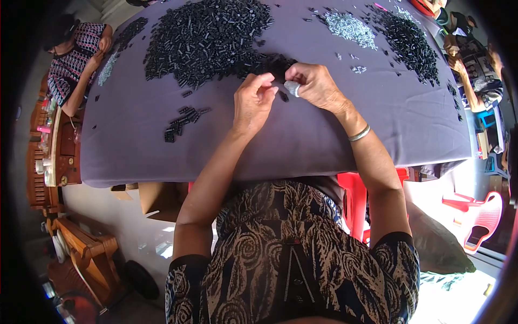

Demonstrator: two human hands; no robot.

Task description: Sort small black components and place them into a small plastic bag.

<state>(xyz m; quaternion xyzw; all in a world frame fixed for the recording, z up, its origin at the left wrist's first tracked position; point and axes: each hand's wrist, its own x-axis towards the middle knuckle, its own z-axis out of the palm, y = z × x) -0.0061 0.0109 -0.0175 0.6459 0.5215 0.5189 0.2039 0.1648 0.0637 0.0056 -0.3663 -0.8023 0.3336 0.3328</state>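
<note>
My left hand (pixel 253 103) is held over the near middle of the table, its fingers bent and the thumb tip apart from the fingertips. No object shows between them. Just to its right, my right hand (pixel 319 89) has its fingers curled in; whatever they pinch is hidden. A whitish cover (pixel 292 88) wraps one of its digits, and a bangle (pixel 359 133) circles the wrist. A small black piece (pixel 284 96) lies on the cloth between the hands. Beyond them spreads a large pile of small black parts (pixel 208 40). A small cluster of black pieces (pixel 182 123) lies left of my left hand.
Grey cloth (pixel 421 124) covers the table. A heap of small silvery parts (pixel 350 29) and another black pile (pixel 411 48) lie at the far right. People sit working at the left (pixel 75 59) and right (pixel 475 65) edges. A red chair (pixel 477 216) stands at lower right.
</note>
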